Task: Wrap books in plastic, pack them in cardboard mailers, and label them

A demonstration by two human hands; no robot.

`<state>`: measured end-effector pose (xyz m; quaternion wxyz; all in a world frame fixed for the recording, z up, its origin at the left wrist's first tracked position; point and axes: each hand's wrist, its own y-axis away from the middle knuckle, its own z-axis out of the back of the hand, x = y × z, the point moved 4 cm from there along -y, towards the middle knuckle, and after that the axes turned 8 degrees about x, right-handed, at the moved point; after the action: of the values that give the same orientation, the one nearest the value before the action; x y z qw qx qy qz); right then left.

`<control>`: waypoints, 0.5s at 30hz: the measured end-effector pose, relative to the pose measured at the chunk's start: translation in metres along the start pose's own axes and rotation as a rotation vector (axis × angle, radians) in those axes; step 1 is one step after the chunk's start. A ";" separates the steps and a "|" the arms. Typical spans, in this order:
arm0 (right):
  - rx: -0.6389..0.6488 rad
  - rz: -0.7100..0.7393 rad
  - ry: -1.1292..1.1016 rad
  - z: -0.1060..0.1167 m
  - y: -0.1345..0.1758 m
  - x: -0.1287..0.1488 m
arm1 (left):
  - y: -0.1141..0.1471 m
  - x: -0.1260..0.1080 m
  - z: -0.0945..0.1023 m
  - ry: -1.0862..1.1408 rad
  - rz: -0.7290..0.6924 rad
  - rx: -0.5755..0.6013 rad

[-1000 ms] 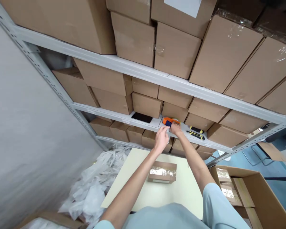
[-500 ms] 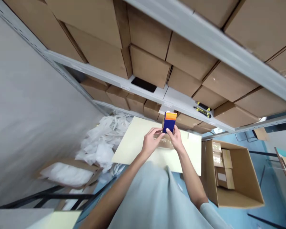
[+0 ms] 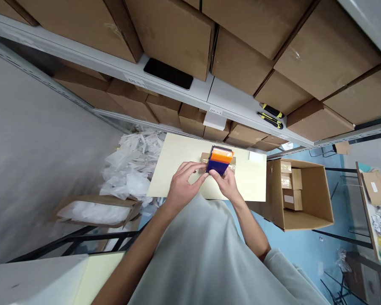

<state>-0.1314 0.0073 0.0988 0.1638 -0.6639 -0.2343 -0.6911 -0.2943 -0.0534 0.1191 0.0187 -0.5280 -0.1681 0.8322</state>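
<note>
I have a pale cream table in the middle of my view, with a taped cardboard box lying on it, partly hidden behind the hands. Beyond the table rises a grey metal shelf stacked with brown cartons; on its ledge I can see a black smartphone and, well to the right of it, two yellow-and-black utility knives side by side. A big open carton stands just right of the table with smaller boxes inside. To the left there is a heap of white packing scraps against a grey wall. The floor is blue.

Held above the table, between the camera and the taped box, is an orange-and-navy object that I take for a tape dispenser, though its far side is out of my sight. My right hand is closed on its lower right part, thumb laid across the navy face. My left hand is at its lower left edge, thumb and forefinger only a narrow gap apart; I cannot tell whether they pinch it or merely touch.
</note>
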 end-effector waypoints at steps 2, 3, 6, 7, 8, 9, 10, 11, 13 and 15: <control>0.002 0.014 0.063 0.003 0.006 0.002 | -0.009 -0.014 0.016 -0.011 0.003 -0.029; 0.020 0.018 0.093 0.005 0.009 0.004 | -0.015 -0.023 0.025 -0.010 -0.001 -0.033; 0.097 0.029 0.188 0.013 0.017 0.012 | -0.037 -0.053 0.047 -0.028 -0.058 0.034; 0.120 0.036 0.231 0.017 0.020 0.015 | -0.045 -0.061 0.052 -0.041 -0.084 0.065; 0.136 0.050 0.276 0.021 0.022 0.018 | -0.052 -0.069 0.055 -0.057 -0.110 0.095; 0.146 0.068 0.322 0.025 0.024 0.020 | -0.059 -0.074 0.058 -0.076 -0.136 0.126; 0.153 0.090 0.366 0.029 0.026 0.023 | -0.065 -0.078 0.058 -0.098 -0.160 0.159; 0.160 0.114 0.407 0.034 0.027 0.024 | -0.070 -0.080 0.058 -0.120 -0.181 0.196; 0.182 0.175 0.478 0.042 0.030 0.028 | -0.078 -0.080 0.053 -0.156 -0.214 0.281; 0.209 0.247 0.543 0.048 0.032 0.031 | -0.083 -0.078 0.046 -0.163 -0.225 0.367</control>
<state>-0.0757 0.0089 0.1340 0.3703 -0.4583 -0.1693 -0.7900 -0.3128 -0.0034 0.2292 0.1934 -0.4246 -0.0729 0.8815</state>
